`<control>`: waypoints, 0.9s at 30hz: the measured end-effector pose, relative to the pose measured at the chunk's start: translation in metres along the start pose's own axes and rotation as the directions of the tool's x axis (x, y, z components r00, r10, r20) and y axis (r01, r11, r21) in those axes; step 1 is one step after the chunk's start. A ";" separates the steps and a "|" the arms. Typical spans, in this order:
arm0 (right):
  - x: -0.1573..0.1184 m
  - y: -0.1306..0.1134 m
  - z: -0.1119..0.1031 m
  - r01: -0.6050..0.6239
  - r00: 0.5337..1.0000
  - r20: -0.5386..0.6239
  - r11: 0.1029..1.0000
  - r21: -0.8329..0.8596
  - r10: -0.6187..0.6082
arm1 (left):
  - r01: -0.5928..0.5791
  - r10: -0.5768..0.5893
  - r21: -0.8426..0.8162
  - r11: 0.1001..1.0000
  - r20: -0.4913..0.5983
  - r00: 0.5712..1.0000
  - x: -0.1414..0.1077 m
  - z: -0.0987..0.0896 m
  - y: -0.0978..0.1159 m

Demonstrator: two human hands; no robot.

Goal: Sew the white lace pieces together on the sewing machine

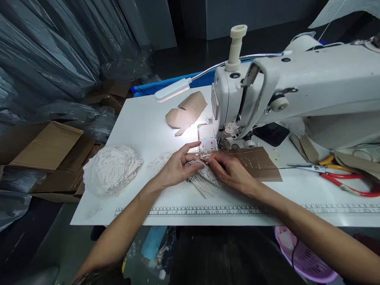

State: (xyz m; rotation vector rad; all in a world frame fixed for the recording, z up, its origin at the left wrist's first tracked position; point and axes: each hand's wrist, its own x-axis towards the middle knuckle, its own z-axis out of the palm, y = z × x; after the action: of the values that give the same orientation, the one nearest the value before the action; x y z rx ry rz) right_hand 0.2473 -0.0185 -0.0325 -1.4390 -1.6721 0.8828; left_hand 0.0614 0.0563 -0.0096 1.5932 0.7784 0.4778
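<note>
Lace [206, 187] is pinched narrowly by the left hand [175, 167] and right hand [233, 171] beside the sewing machine [227, 93], apparently being aligned, with even edges next required.

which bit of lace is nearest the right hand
The lace piece between the left hand and right hand; the round lace pile sits well apart, on the left side of the table, touched by neither.
</note>
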 end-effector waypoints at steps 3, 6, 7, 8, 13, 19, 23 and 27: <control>0.000 -0.002 -0.002 -0.072 0.996 -0.049 0.997 -0.028 0.070 | -0.014 0.014 -0.006 1.000 0.008 1.000 0.001 0.000 -0.002; -0.002 -0.003 -0.014 -0.119 0.993 -0.012 0.992 -0.052 0.118 | -0.008 0.008 -0.003 1.000 0.012 1.000 0.003 -0.003 -0.005; -0.005 -0.003 -0.020 -0.122 0.992 0.007 0.986 -0.114 0.124 | -0.001 0.001 0.002 1.000 0.009 1.000 0.004 -0.004 -0.006; -0.009 -0.003 -0.026 -0.117 0.993 0.000 0.970 -0.211 0.120 | 0.002 -0.002 0.009 1.000 0.004 1.000 0.004 -0.005 -0.006; -0.041 -0.001 -0.041 -0.014 0.985 -0.163 0.925 -0.380 -0.052 | -0.085 0.084 0.037 0.996 0.022 0.996 -0.004 0.012 0.005; -0.078 -0.011 -0.037 -0.349 0.914 0.313 0.894 0.280 0.259 | -0.299 0.279 0.112 0.948 0.166 0.946 -0.030 0.051 0.021; -0.092 -0.016 -0.058 -0.504 0.835 0.406 0.811 0.298 0.370 | -0.366 0.317 0.552 0.749 0.187 0.930 -0.036 0.015 0.018; -0.095 -0.015 -0.074 -0.480 0.877 0.222 0.782 0.397 0.426 | -0.020 0.204 0.790 0.613 -0.133 0.970 -0.025 -0.045 0.005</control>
State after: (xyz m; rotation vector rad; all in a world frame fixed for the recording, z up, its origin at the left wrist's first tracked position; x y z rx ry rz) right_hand 0.3133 -0.1124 0.0067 -1.5000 -1.0953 1.5391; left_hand 0.0142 0.0697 0.0067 2.4647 1.1532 0.4172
